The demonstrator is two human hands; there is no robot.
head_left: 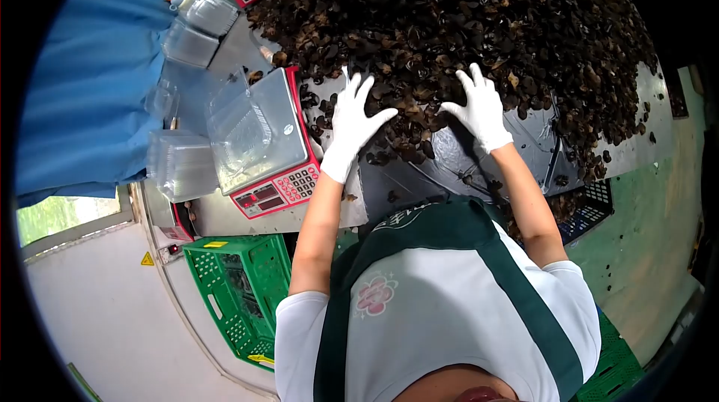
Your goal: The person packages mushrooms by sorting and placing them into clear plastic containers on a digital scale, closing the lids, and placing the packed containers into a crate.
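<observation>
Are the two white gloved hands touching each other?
Apart. The head view shows a clear gap between the left hand and the right hand, with dark wood ear mushrooms showing there.

The fungus heap is lying on the table before the person, with a scale standing to its left, a tray resting on that, and stacked trays sitting farther left.

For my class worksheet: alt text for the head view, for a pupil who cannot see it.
A white-gloved left hand and right hand are spread open at the near edge of a large heap of dark pieces on a table. At left, a clear container sits on a red scale; a green crate shows lower down.
</observation>
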